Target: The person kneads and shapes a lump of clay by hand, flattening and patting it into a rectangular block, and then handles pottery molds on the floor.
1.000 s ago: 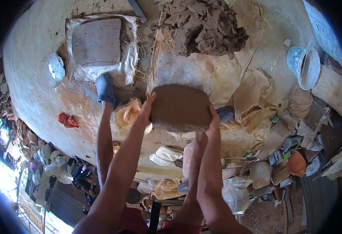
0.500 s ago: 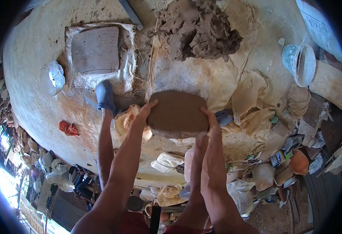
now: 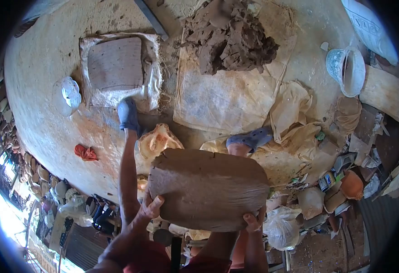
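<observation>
left hand point(image 3: 147, 210) clasping lower left corner of clay block point(image 3: 208, 189), thumb pressed over face, forearm slanting up from lower left. right hand point(image 3: 255, 223) clasping lower right edge, thumb bent on face, forearm near vertical. block held close to body, broad face toward camera.

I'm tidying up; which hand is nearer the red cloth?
Left. The left hand, gripping the clay slab, is to the right of the red cloth; the right hand is farther right.
</observation>
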{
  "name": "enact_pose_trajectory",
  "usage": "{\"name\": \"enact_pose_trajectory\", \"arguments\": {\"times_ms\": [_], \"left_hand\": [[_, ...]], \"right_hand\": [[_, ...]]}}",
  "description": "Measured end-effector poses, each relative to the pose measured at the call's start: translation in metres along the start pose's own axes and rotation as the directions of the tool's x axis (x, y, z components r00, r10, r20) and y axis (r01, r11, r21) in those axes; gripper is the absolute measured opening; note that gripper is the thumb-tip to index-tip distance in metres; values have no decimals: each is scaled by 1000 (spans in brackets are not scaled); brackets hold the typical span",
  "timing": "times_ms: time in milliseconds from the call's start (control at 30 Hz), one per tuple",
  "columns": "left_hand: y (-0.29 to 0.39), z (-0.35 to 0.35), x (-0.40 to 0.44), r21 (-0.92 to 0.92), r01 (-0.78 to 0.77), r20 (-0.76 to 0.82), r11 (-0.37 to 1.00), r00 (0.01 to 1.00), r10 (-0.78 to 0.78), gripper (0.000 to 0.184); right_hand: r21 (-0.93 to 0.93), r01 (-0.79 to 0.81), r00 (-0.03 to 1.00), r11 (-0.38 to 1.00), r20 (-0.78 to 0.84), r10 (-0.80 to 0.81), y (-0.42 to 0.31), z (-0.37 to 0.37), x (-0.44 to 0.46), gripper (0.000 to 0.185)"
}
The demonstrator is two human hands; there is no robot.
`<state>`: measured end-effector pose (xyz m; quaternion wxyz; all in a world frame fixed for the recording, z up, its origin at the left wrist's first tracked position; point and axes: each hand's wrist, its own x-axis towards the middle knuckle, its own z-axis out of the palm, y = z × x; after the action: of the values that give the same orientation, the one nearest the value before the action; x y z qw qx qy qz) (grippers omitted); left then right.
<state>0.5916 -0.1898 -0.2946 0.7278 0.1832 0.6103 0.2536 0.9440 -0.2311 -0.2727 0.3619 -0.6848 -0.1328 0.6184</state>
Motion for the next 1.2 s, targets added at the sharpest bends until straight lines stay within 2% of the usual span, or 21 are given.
{"name": "enact_pose_trajectory", "arguments": {"times_ms": [67, 133, 200, 267, 300, 367, 400, 467, 533, 600, 633, 700, 733, 867, 967, 1000, 1033, 1067, 1100, 1167, 1200], "left_hand": [[-27, -17, 55, 90, -87, 110, 992, 991, 77, 78], [-46, -10, 164, 511, -232, 34, 827, 967, 251, 88], [-81, -17, 259, 780, -56, -157, 623, 947, 282, 99], [-103, -51, 324, 605, 199, -433, 771, 895, 108, 102], [-88, -44, 327, 602, 205, -433, 772, 896, 100, 102], [-47, -24, 324, 680, 85, -306, 728, 935, 177, 100], [-34, -17, 335, 703, 35, -263, 710, 941, 214, 99], [-33, -6, 367, 402, 61, -304, 913, 950, 70, 91], [8, 30, 385, 621, 192, -274, 760, 961, -19, 87], [-3, 58, 400, 702, 250, -331, 666, 943, -5, 82], [-6, 62, 404, 771, 293, -380, 566, 924, 40, 77], [-10, 65, 391, 744, 274, -395, 610, 916, 72, 72], [-10, 66, 382, 722, 247, -407, 647, 907, 107, 66], [-21, 70, 307, 722, -19, -342, 691, 859, 381, 64], [-49, 62, 212, 703, -184, -263, 687, 830, 492, 68], [-65, 56, 182, 564, -230, -296, 793, 840, 455, 71], [-81, 49, 167, 404, -268, -323, 875, 853, 410, 74], [-88, 41, 169, 401, -262, -321, 878, 857, 402, 74], [-95, 32, 169, 137, -58, -460, 989, 880, 116, 77], [-125, 7, 188, -294, 219, -435, 930, 836, -334, 82], [-130, -2, 198, -489, 323, -390, 810, 750, -534, 85]], "right_hand": [[-266, 45, 999, 963, 35, -37, 38, -21, 39, 76], [-368, 104, 992, 924, -24, -121, 80, -9, 142, 77], [-469, 154, 966, 870, -114, -233, 121, 1, 224, 78], [-486, 61, 927, 872, -295, -230, 138, -5, 271, 77], [-490, 54, 928, 870, -297, -224, 127, -1, 273, 77], [-800, 104, 944, 591, -107, -311, 89, 19, 271, 75], [-797, 115, 942, 593, -101, -319, 87, 25, 288, 75], [-846, 171, 846, 504, -136, -515, 86, 34, 315, 69], [-684, 164, 947, 711, -92, -307, 43, 58, 347, 66], [-764, -35, 997, 644, -70, -29, 42, 71, 389, 65], [-764, -36, 998, 644, -66, -23, 42, 76, 387, 65], [-885, -174, 985, 432, -153, 83, 38, 83, 382, 66], [-885, -172, 985, 433, -152, 81, 36, 84, 375, 66], [-773, 250, 893, 584, -49, -447, 64, 73, 301, 56], [-765, 212, 893, 608, -101, -439, 79, 64, 214, 56], [-494, 277, 897, 824, -174, -406, 93, 56, 190, 60], [-336, 297, 903, 894, -206, -378, 105, 48, 189, 62], [-169, 314, 907, 934, -237, -348, 118, 39, 188, 64], [-27, 108, 966, 994, -233, -111, 132, 22, 195, 65], [242, -325, 924, 914, -127, 362, 149, -1, 197, 66], [239, -311, 930, 920, -123, 347, 148, 1, 201, 66]]}}
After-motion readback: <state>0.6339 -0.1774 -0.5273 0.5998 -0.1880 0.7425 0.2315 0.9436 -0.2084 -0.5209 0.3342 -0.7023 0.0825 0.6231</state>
